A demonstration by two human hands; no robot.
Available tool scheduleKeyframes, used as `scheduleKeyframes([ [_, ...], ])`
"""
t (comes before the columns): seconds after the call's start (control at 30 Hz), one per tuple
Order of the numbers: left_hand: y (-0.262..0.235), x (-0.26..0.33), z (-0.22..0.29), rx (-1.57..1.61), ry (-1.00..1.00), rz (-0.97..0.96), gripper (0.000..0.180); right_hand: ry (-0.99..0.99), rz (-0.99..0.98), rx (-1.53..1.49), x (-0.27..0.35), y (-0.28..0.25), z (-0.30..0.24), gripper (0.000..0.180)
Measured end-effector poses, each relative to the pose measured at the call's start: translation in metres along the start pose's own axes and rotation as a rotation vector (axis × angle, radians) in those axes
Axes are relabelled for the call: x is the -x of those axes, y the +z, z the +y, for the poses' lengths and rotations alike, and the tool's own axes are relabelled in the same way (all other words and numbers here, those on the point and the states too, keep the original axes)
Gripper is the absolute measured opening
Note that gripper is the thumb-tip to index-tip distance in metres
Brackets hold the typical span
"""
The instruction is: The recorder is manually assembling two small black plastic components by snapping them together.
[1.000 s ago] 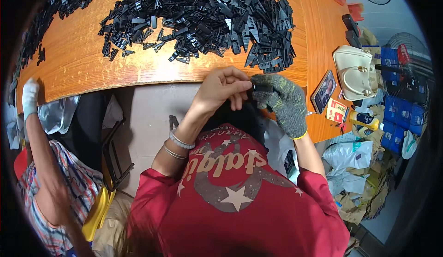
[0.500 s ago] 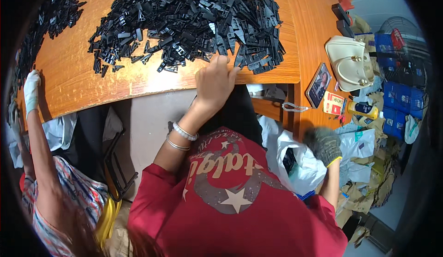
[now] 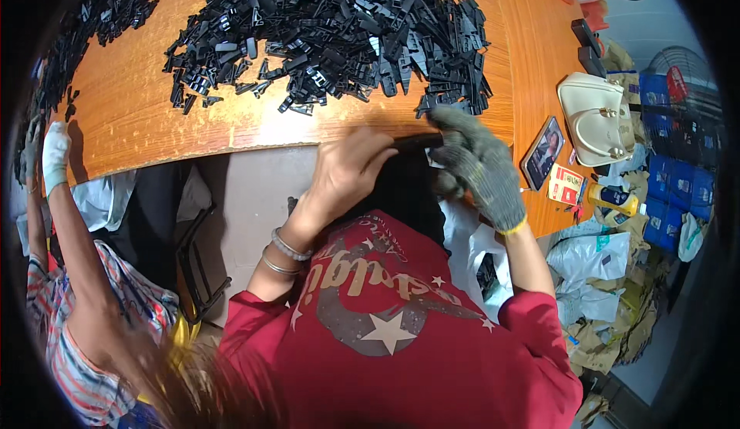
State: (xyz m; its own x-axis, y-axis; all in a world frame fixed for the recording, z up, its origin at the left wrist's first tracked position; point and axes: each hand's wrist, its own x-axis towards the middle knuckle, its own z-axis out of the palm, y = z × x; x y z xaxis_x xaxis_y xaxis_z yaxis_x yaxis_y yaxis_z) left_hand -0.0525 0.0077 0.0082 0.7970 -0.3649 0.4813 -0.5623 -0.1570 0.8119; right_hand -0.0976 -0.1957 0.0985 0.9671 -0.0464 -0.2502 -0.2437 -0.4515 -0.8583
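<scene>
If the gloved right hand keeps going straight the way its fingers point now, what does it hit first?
Most likely the near edge of the pile of black plastic parts on the wooden table. The right hand points up and away, holding a black part with the left hand; depth is unclear.

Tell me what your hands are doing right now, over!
Left hand bare, right hand gloved, both pinching one black plastic strip at the table edge. Big pile of black parts just beyond. Nothing blocking.

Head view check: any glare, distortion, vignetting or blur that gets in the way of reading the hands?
Head view: strong fisheye bend, the wooden table edge curves and the corners go black. A bright sheen lies on the wood near the pile of black plastic parts. The left hand and gloved right hand read fairly sharp on a black strip; hair at the lower edge is blurred.
</scene>
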Motion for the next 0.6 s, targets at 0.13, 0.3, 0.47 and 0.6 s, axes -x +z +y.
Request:
scheduleKeyframes([
  [0.13,-0.002,-0.009,0.000,0.013,-0.065,-0.036,0.014,0.383,-0.200,-0.090,-0.021,0.018,-0.015,0.034],
  [0.3,0.004,-0.025,-0.026,-0.568,-0.137,-0.066,0.016,0.218,-0.060,-0.015,-0.018,0.023,0.004,0.039],
  [0.47,0.002,-0.020,-0.030,-0.495,-0.060,-0.079,0.017,0.152,-0.059,0.077,-0.017,0.024,0.013,0.039],
  [0.6,0.009,-0.011,-0.029,-0.355,-0.060,0.034,0.016,0.132,-0.028,0.149,-0.022,0.030,0.009,0.038],
])
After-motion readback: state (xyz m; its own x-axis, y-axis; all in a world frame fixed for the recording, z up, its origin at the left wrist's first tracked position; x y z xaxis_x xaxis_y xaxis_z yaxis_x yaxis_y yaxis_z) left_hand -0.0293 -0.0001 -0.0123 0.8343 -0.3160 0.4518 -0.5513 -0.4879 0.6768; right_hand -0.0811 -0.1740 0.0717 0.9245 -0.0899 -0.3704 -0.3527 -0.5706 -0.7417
